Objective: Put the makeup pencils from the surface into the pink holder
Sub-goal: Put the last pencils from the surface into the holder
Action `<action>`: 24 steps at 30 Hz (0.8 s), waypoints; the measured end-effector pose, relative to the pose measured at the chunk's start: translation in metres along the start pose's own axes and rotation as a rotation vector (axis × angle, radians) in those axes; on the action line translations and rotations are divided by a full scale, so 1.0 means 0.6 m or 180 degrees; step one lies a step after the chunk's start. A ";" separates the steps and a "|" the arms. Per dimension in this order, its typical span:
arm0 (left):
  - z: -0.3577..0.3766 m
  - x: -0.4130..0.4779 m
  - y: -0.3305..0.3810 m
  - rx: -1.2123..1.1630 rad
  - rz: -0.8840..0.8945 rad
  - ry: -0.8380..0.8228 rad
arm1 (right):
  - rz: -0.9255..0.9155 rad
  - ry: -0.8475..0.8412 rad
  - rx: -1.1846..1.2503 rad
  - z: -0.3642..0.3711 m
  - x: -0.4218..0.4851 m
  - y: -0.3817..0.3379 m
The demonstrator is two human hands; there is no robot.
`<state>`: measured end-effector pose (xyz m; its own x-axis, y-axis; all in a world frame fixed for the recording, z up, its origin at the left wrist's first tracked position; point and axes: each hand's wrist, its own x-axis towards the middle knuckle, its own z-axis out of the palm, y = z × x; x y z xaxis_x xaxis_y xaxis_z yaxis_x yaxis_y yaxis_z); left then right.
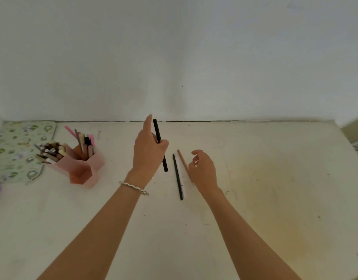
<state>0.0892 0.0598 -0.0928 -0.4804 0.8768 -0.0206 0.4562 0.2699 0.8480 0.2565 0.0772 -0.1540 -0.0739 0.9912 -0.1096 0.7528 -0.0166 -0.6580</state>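
Black pencil (160,145) in left grip (148,150), raised, pink holder (81,168) leftward

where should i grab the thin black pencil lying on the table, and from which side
Pinch the thin black pencil near mid-length, from above. It lies flat, running away from the person, with a white pencil tight along its right side, so come in from its free left side. The right hand is nearest; the left hand already holds a black pencil.

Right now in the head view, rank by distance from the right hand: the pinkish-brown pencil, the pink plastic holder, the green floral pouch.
1. Pinkish-brown pencil, right beside the right hand.
2. Pink plastic holder, left of centre.
3. Green floral pouch, far left.
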 end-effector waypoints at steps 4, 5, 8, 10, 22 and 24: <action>-0.039 0.010 0.026 -0.0184 0.0191 0.0159 | -0.0096 -0.0385 -0.0667 0.030 -0.005 -0.003; -0.047 0.008 0.029 -0.0229 0.0203 0.0173 | -0.0133 -0.0415 -0.0838 0.034 -0.007 -0.002; -0.082 0.002 0.031 -0.0264 0.0294 0.0382 | -0.0149 -0.0291 -0.0809 0.032 -0.006 -0.016; -0.126 0.005 0.027 -0.0196 0.0493 0.0776 | -0.0262 0.0043 -0.0385 0.025 0.001 -0.043; -0.310 0.036 -0.066 0.0868 0.0471 0.1350 | -0.1319 0.0756 0.1543 0.048 -0.018 -0.222; -0.310 0.039 -0.088 0.1241 0.0410 0.1195 | -0.1404 0.0761 0.1656 0.060 -0.027 -0.236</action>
<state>-0.0854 -0.0080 -0.0396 -0.6038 0.7297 0.3210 0.7380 0.3595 0.5710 0.1274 0.0585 -0.0856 -0.1091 0.9207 0.3747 0.2726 0.3902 -0.8794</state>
